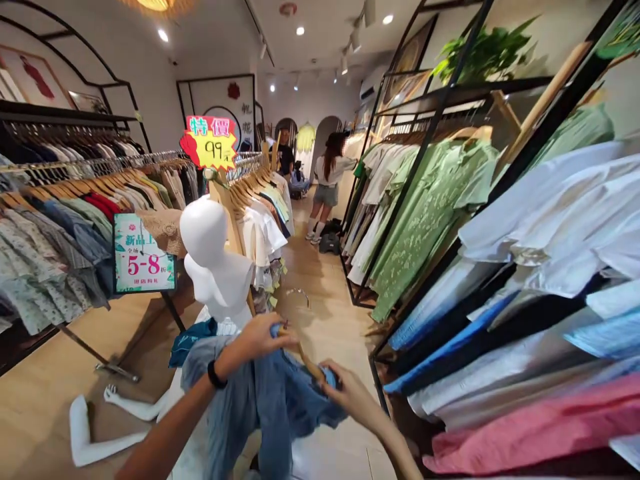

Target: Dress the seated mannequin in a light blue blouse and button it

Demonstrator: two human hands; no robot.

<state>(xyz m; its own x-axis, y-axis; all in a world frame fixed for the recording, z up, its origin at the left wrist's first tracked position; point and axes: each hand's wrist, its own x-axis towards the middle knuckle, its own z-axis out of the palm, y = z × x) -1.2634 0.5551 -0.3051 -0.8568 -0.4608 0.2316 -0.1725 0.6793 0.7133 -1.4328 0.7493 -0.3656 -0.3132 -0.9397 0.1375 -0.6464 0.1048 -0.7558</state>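
A blue denim garment [275,407] hangs down in front of me from a wooden hanger [309,360] whose metal hook points away. My left hand [265,340], with a black band on the wrist, is closed on the garment at one end of the hanger. At the hanger's other end, my right hand [345,390] grips the denim and the wood, its thumb on top. Just beyond my left hand stands a white mannequin [220,260] without attached arms. A teal cloth [193,341] lies beside the garment. The garment's lower part is cut off by the frame.
White mannequin arms [107,453] are at lower left. Clothes racks line both sides, with green dresses [410,227] and a pink garment [540,427] on the right. A sale sign [145,253] stands left. Down the aisle [300,267] are a person [327,180] and another person [285,157].
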